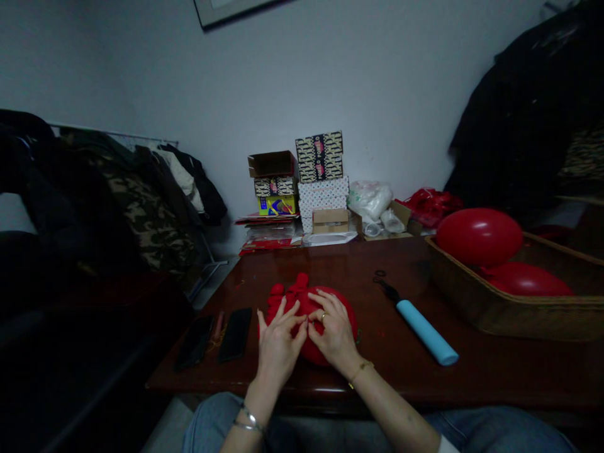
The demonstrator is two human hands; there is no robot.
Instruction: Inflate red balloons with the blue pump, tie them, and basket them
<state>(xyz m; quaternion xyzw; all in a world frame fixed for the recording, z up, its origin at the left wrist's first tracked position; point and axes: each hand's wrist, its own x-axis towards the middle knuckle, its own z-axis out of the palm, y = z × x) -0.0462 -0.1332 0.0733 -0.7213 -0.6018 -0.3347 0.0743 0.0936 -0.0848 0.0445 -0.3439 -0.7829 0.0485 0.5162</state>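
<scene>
An inflated red balloon [348, 313] lies on the near middle of the dark wooden table [387, 377], close to its near edge, and both hands are on top of it. The left hand [277, 343] and the right hand [334, 333] meet over the balloon's left part. The thumb and forefinger of each are pinched together on the red skin, tips nearly touching those of the other hand, while the remaining fingers [282, 308] fan out loosely. Just what sits in the pinch is too small to tell.

Touching the balloon on its far left side is a small heap of limp red balloons [287, 290]. To the right, apart from the hands, a light blue hand pump [425, 330] lies slantwise with its black nozzle pointing far and left.

A wicker basket [519, 314] stands at the right of the table and holds two blown-up balloons, a larger one [479, 236] rising above the rim and a lower one [526, 280] behind it to the right.

Left of the hands, two dark phones [234, 333] lie side by side near the table's left edge.

Along the far edge against the wall is a stack of patterned boxes [321, 170]. An open cardboard box [272, 163] lies on its side at the top left of the stack, its inside too dark to read. A small brown carton [330, 220] sits shut in front. Right of these rest a white plastic bag [369, 198] and a red bag [431, 206].
</scene>
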